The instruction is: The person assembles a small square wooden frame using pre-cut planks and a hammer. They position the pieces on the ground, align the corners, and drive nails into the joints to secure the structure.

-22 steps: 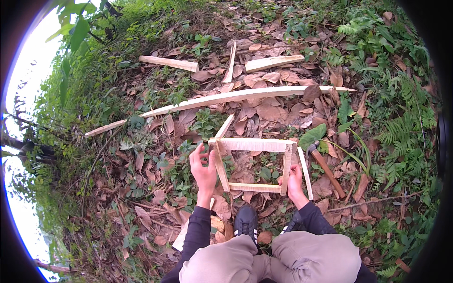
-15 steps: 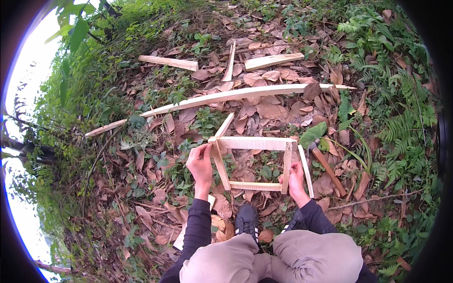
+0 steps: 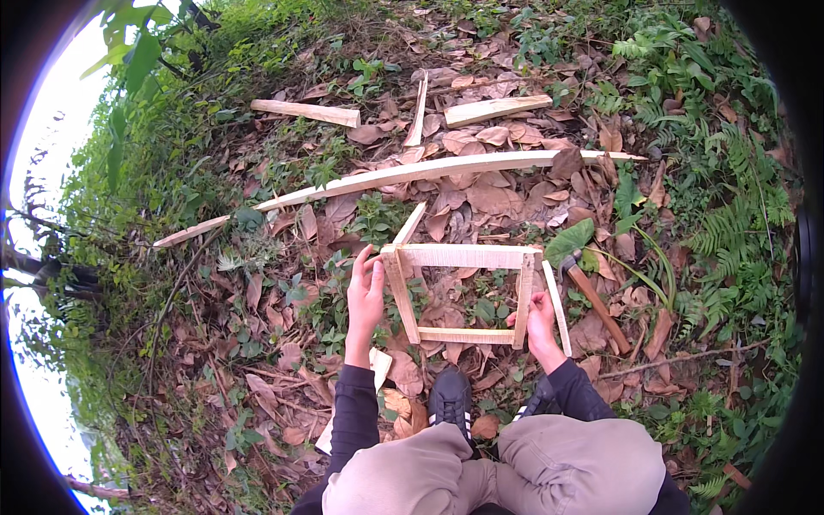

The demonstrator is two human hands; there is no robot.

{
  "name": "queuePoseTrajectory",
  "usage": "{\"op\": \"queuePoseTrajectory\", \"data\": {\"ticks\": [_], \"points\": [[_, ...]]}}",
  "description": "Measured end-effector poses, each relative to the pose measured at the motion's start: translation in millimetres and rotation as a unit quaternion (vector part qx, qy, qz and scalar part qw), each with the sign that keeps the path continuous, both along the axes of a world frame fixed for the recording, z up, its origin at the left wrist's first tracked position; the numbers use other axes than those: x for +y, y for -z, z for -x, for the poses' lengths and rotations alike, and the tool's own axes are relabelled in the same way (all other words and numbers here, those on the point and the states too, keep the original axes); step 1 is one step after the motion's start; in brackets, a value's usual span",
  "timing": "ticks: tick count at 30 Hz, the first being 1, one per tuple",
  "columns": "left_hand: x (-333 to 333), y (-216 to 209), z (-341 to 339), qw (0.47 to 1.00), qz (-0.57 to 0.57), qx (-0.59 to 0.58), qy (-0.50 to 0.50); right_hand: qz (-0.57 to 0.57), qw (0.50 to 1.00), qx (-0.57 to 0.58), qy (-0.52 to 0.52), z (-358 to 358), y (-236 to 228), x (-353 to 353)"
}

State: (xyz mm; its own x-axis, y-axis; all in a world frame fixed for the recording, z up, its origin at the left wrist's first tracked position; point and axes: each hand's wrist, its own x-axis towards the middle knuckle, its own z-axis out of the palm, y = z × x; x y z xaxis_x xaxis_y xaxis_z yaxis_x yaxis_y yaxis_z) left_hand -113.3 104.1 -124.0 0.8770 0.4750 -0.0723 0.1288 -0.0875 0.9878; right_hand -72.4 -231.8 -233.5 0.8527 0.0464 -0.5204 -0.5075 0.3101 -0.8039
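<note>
A small four-sided wooden frame [image 3: 463,257] of pale sticks stands in front of me above the leaf litter, with another stick [image 3: 410,225] slanting away behind its upper left corner. My left hand [image 3: 365,296] is beside that corner, its fingers stretched and apart, the fingertips close to the wood; whether they touch it I cannot tell. Low on the frame's right side, my right hand [image 3: 542,324] is closed round the upright, with fingertips showing past its inner edge. Just right of this hand a loose thin stick [image 3: 556,307] leans upward.
A hammer [image 3: 596,302] with a wooden handle lies at the right. Beyond the frame are a long split pole [image 3: 429,172] and several shorter pieces, including a wood block [image 3: 498,111]. Ferns [image 3: 738,223] grow on the right; my shoe [image 3: 451,399] is below the frame.
My left hand has let go of the frame's upper left corner, its fingers opening and straightening beside it. The frame has shifted very slightly; my right hand stays on its upright.
</note>
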Motion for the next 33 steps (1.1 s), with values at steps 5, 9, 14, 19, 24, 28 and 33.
{"op": "queuePoseTrajectory", "data": {"ticks": [5, 9, 14, 19, 24, 28, 33], "points": [[-5, 0, -17, 0.993, 0.084, -0.029, 0.082, 0.017, 0.999, 0.032, -0.024, -1, -11, 1], [-16, -23, -13, 0.989, 0.123, -0.03, 0.073, 0.018, 0.999, 0.009, -0.037, -6, -10, -9], [-30, -103, -13, 0.998, 0.014, -0.004, 0.054, -0.016, 0.996, 0.029, -0.086, 0, -29, -4], [-28, -135, -21, 0.999, -0.017, 0.01, 0.043, -0.037, 0.993, 0.059, -0.097, 0, -45, 14], [-45, -146, -23, 0.998, -0.052, 0.002, 0.035, -0.046, 0.995, 0.056, -0.062, -6, -42, 8], [-43, -140, -27, 0.997, -0.074, 0.007, 0.029, -0.037, 0.996, 0.056, -0.058, -8, -48, 3], [-43, -140, -28, 0.998, -0.052, 0.017, 0.034, -0.03, 0.996, 0.058, -0.067, -5, -47, 1]]}}
